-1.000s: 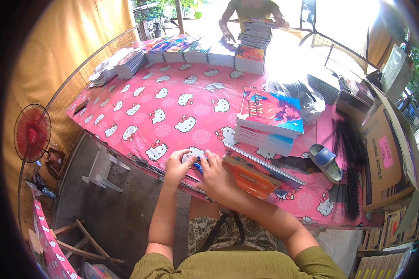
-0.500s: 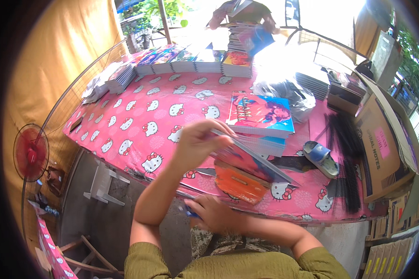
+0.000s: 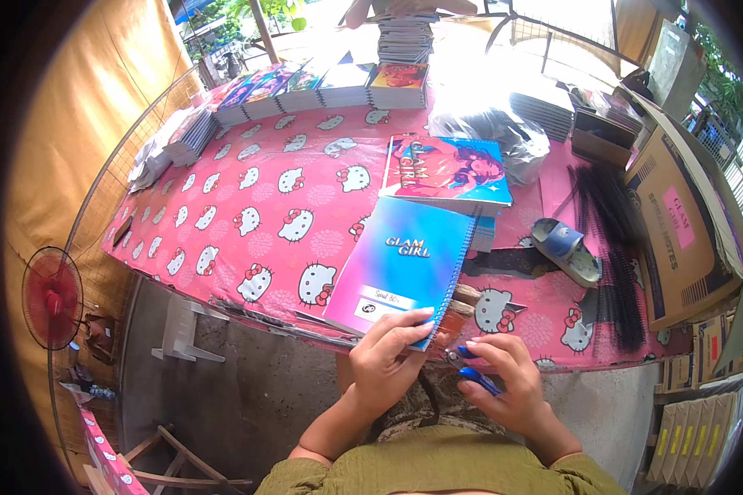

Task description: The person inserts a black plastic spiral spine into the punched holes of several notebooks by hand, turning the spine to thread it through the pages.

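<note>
A spiral notebook (image 3: 404, 260) with a blue, pink and purple cover lies slanted at the table's near edge, its dark coil along the right side. My left hand (image 3: 385, 363) grips its lower corner, fingers on top of the cover. In my right hand (image 3: 512, 386) are small pliers (image 3: 479, 379) with blue handles, the handles spread and the jaws close to the coil's lower end. An orange-brown wooden block (image 3: 464, 307) is partly hidden behind the notebook and hands. Just beyond, a notebook with a pink and blue illustrated cover (image 3: 450, 169) tops a stack.
Black plastic coils (image 3: 615, 272) and a blue slipper (image 3: 565, 250) lie to the right, beside a large cardboard box (image 3: 685, 231). Rows of notebooks (image 3: 343, 96) line the table's far edge, where another person's arms (image 3: 425, 8) show. A red fan (image 3: 54, 297) stands left.
My left hand has brought the raised, tilted notebook down toward me and laid it flatter, cover up. My right hand has moved right and up with the pliers to the coil's end.
</note>
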`<control>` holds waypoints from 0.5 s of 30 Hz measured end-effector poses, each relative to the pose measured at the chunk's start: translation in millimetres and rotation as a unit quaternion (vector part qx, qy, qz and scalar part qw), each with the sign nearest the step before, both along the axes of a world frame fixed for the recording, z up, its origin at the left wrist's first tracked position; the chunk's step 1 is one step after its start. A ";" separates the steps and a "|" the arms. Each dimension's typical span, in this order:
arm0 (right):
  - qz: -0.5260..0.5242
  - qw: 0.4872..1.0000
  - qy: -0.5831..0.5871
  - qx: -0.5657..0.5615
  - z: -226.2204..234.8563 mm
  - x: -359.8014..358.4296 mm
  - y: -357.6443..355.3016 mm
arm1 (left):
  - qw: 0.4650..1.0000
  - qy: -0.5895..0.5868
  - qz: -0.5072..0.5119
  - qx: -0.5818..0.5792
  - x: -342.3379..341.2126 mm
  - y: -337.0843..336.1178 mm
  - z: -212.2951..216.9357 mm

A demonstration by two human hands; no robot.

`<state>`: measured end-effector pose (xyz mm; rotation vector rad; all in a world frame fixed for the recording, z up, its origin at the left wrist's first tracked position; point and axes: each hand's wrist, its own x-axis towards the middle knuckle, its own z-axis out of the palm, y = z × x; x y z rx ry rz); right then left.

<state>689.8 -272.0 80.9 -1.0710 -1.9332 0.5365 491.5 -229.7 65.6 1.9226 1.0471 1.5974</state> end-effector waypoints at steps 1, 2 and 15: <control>-0.006 1.000 0.000 0.004 -1.0 -2.4 1.4 | 1.000 0.013 0.000 0.012 -0.9 0.0 -0.8; -0.012 1.000 -0.001 0.009 -1.3 -4.0 2.4 | 0.999 0.026 0.001 0.023 -1.2 -0.3 -1.3; 0.044 0.953 0.166 -0.248 -5.7 8.0 15.7 | 0.972 -0.093 0.165 0.141 -35.7 23.1 -11.5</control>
